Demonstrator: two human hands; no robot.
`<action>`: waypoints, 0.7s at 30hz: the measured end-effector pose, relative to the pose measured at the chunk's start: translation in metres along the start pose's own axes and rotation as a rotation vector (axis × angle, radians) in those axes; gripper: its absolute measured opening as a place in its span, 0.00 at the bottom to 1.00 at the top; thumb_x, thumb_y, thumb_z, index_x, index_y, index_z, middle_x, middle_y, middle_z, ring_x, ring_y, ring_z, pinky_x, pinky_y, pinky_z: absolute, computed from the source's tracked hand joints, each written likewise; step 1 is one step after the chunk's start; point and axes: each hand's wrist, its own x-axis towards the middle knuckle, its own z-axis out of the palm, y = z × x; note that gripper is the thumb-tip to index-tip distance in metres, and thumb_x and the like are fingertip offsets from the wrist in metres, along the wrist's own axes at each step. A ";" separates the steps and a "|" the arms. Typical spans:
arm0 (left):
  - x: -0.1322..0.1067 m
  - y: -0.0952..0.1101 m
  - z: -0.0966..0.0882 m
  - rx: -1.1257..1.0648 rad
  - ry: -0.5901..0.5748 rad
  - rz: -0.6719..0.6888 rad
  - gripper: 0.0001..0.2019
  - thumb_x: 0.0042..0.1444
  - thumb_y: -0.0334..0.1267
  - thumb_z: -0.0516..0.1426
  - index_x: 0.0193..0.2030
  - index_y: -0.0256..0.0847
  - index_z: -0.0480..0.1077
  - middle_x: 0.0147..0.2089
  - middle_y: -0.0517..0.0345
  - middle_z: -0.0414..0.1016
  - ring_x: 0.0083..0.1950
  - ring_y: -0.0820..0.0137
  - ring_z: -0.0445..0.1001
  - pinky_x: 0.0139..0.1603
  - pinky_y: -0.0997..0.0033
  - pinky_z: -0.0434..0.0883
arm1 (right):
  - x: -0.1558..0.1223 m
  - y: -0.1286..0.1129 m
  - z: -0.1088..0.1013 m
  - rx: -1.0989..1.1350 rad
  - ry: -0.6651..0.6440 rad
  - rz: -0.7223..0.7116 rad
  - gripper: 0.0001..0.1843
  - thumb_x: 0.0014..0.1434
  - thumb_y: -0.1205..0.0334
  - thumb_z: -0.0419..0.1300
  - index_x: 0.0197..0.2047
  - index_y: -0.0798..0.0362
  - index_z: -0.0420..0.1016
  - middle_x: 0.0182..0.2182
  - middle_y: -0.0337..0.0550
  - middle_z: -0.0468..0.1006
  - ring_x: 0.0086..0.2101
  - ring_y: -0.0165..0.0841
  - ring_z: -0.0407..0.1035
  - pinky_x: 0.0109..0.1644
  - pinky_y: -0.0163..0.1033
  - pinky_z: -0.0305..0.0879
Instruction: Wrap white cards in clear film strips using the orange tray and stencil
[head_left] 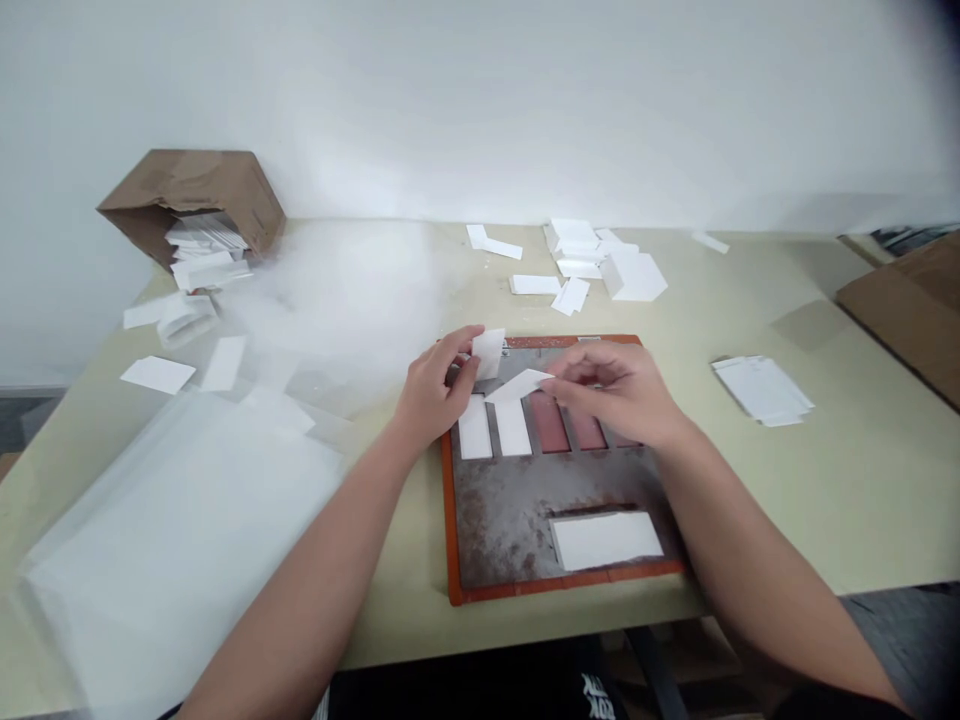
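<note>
A grey metal plate (502, 520) in an orange-red frame (452, 530) lies before me, with a row of rectangular slots along its upper half. White cards (475, 428) fill the two leftmost slots; the slots to their right show a reddish base (550, 425). A larger white card (606, 541) sits in a wide recess near the front. My left hand (441, 385) pinches an upright white card (489, 350) above the plate's upper left. My right hand (611, 385) grips a tilted white card (519, 385) between thumb and fingers, over the filled slots.
An open cardboard box (202, 180) with white pieces spilling out stands at the back left. Translucent plastic sheeting (180, 540) spreads over the left side. White blocks (634, 275) lie at the back, a card stack (761, 390) right, another carton (911, 310) far right.
</note>
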 end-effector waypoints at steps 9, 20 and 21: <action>-0.001 -0.001 0.001 0.026 0.019 -0.018 0.15 0.62 0.33 0.54 0.55 0.44 0.69 0.40 0.58 0.77 0.34 0.76 0.75 0.39 0.75 0.73 | 0.005 0.019 -0.040 0.085 -0.251 0.419 0.16 0.53 0.49 0.68 0.39 0.51 0.78 0.33 0.40 0.78 0.23 0.24 0.64 0.23 0.32 0.60; 0.000 0.000 0.000 0.052 0.021 -0.020 0.15 0.62 0.34 0.54 0.55 0.44 0.69 0.39 0.60 0.76 0.34 0.76 0.75 0.40 0.75 0.73 | 0.006 0.016 -0.028 0.125 -0.282 0.520 0.15 0.51 0.49 0.68 0.37 0.50 0.78 0.35 0.40 0.78 0.23 0.23 0.59 0.23 0.32 0.54; 0.000 0.000 0.000 0.049 0.019 -0.020 0.15 0.62 0.34 0.54 0.55 0.44 0.69 0.39 0.60 0.76 0.34 0.76 0.75 0.41 0.74 0.73 | 0.006 0.015 -0.028 0.125 -0.281 0.529 0.15 0.51 0.50 0.68 0.37 0.50 0.78 0.35 0.40 0.79 0.23 0.23 0.58 0.23 0.32 0.54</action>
